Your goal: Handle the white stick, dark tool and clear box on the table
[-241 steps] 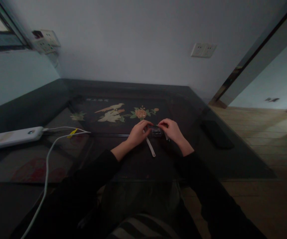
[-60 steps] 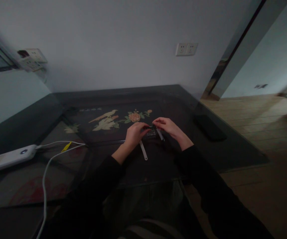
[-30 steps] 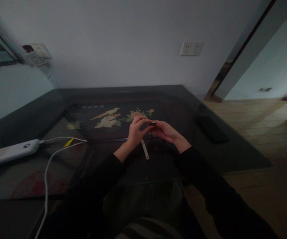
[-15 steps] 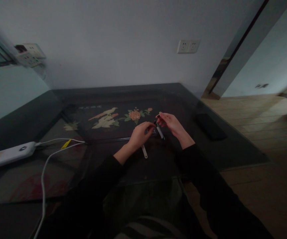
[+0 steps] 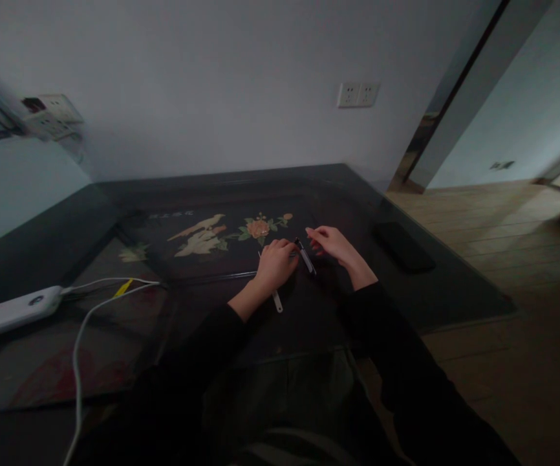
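My left hand [image 5: 276,262] is palm down over the dark tabletop, its fingers curled. At its fingertips is a slim black-and-silver object [image 5: 306,257], tilted, its kind too small to tell. A pale flat strip with a hole in its end [image 5: 278,301] passes beneath this hand. My right hand [image 5: 337,247] is just right of the slim object and apart from it. Its thumb and forefinger are drawn together; anything between them is too small to make out.
A black phone-like slab [image 5: 403,247] lies on the right of the table [image 5: 319,330]. On the left are a white power bank [image 5: 15,312] and a white cable [image 5: 77,362] with a yellow tag [image 5: 123,287]. A wall with sockets [image 5: 358,94] stands behind.
My right hand has drawn slightly away from the slim object, opening a gap. My left hand stays at it, its fingers a little lower. The whole view has shifted slightly.
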Motion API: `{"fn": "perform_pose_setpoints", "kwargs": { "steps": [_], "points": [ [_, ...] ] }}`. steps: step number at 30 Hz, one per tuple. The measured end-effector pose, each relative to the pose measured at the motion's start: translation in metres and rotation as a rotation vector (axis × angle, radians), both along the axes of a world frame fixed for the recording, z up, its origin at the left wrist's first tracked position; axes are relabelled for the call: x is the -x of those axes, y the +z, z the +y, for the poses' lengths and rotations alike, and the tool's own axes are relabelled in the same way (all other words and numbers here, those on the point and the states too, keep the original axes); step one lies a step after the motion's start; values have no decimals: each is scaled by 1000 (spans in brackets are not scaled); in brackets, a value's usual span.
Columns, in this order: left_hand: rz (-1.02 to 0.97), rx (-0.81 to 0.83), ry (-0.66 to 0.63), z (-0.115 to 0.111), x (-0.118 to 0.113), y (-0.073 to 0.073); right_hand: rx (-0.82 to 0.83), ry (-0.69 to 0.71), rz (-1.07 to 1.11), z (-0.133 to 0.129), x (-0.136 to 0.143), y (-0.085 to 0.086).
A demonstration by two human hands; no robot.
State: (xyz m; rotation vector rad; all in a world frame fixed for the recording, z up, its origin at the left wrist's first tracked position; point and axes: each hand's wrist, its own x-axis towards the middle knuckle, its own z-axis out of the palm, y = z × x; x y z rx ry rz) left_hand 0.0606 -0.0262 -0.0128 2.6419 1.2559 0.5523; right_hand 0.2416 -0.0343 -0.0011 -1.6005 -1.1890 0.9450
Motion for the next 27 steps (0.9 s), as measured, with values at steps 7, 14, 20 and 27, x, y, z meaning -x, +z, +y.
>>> {"fn": "perform_pose_setpoints", "kwargs": {
  "steps": [7,14,20,27],
  "points": [
    [150,-22,111,9,-22,4,-12,-20,-16,1,-5,-2],
    [215,-46,141,9,-39,-2,-73,-47,-166,9,-12,-13],
    [264,-31,143,8,-52,1,-101,-89,-279,14,-17,-16],
    [285,58,143,7,-67,8,-124,-110,-266,14,-18,-16]
  ]
}}
